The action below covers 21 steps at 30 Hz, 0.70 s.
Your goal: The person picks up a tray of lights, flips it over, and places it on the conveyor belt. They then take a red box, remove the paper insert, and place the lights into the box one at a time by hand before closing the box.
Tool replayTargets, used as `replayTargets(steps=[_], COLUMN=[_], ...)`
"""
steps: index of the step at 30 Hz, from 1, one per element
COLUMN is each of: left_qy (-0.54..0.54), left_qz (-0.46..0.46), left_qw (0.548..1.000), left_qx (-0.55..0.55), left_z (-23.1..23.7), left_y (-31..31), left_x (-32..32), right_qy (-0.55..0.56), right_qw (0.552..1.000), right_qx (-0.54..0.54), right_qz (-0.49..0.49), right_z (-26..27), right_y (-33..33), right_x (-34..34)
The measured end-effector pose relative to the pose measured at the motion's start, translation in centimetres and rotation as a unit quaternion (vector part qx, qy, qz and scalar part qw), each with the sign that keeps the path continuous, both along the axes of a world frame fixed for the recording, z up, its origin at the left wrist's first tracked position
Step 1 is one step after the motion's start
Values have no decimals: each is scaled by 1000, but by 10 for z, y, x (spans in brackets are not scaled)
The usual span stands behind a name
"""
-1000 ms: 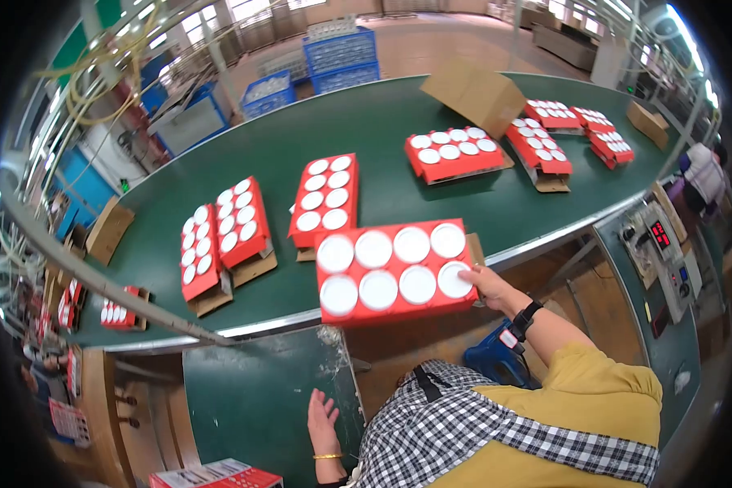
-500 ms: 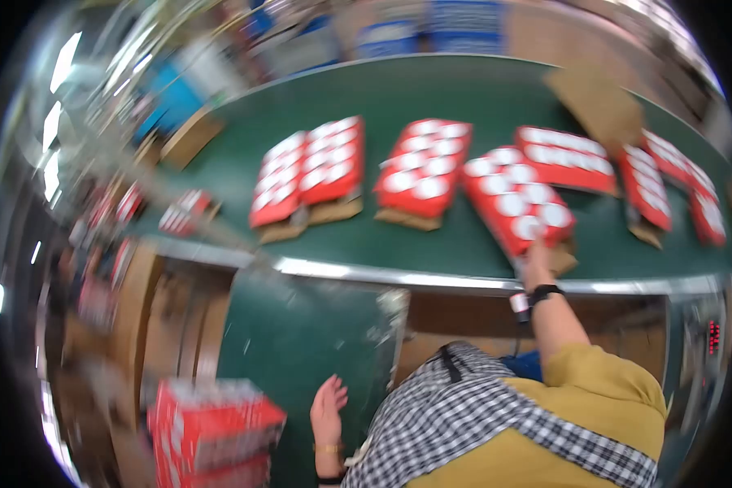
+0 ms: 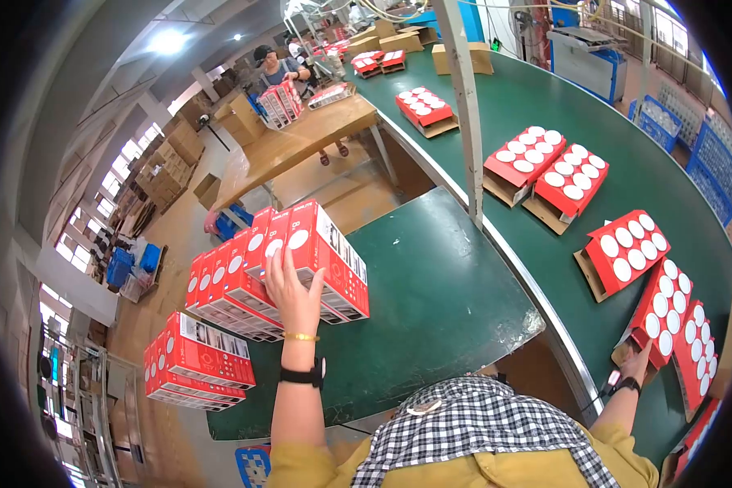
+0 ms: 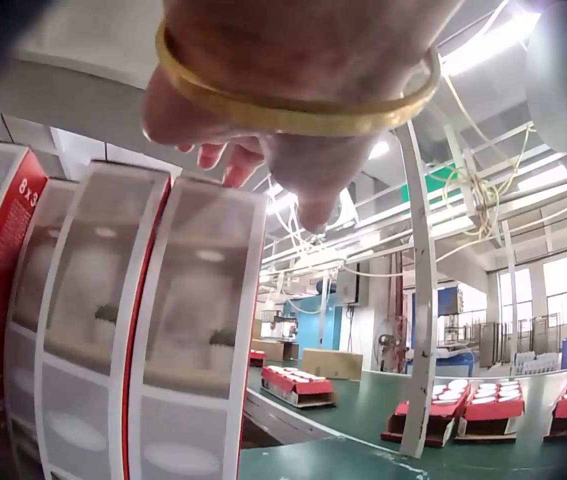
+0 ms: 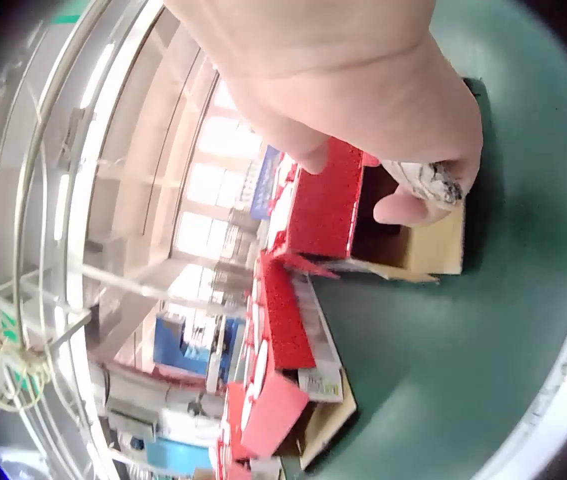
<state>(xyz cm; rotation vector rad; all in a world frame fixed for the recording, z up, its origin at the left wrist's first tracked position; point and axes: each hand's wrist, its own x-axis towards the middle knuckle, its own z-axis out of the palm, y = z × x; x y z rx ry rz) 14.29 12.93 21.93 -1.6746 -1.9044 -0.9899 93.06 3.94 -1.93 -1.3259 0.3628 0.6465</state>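
The left hand is lying over the upper part of a row of red printed boxes, which are standing close together on the near green bench. Its fingers are spreading loosely and the thumb is pointing apart from them, so it is not gripping a box; how firmly it is touching them, I cannot tell. The left wrist is wearing a gold bracelet and a black band.

The right hand is holding the near end of a red carton with white round tops, which is resting on the long green bench. In the right wrist view, the thumb is lying along the red side and a finger with a wrapping is curling at the open end, beside a brown flap, so the hand is only partly open.

On both sides of this carton, similar ones are lying: a left neighbour and a right neighbour. Farther along, a pair of cartons is sitting near a white metal post. A second group of red boxes is standing near the left edge of the near bench. Behind, another person is standing by a wooden bench with more red boxes.
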Motion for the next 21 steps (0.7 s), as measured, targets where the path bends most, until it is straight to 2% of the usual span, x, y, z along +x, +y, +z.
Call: replayTargets(steps=[2,3,4,6,9,10,11,13,15,16,17,19,21], left_qy=[64,53,49,5,-105,-158,-159,-161,-146,-148,-150,-204,-211], left_qz=[64,52,48,34,-57,-85,-97,-174,-239,-273,-287,-325,-318], left_qw=[995,997,997,999,990,981,980,971,960,951,946,923,923], left_qx=[-49,-35,-34,20,77,78,70,25,5,-5,-19,-39,-57], left_z=[-14,-24,-27,-33,-50,-56,-57,-47,-35,-32,-30,-27,-31], left_y=[12,16,15,14,21,23,19,1,-25,-35,-44,-51,-56], left_x=[-9,-6,1,20,50,57,63,82,99,105,111,121,124], right_qy=[-13,10,-23,-8,-87,-86,-81,-148,-188,-213,-241,-270,-267], right_qw=[998,998,993,981,894,856,814,741,670,638,589,564,577], right_qx=[-53,-14,-3,11,-13,-10,-7,-19,85,96,140,145,128], right_qz=[-18,68,117,191,440,510,575,655,713,733,758,766,761], right_z=[-10,-33,-37,-42,82,99,113,146,175,193,200,228,246], right_y=[-16,-29,-34,-25,-2,10,19,37,47,51,55,56,51], right_x=[-11,-4,-23,-72,-225,-255,-281,-326,-359,-376,-386,-408,-416])
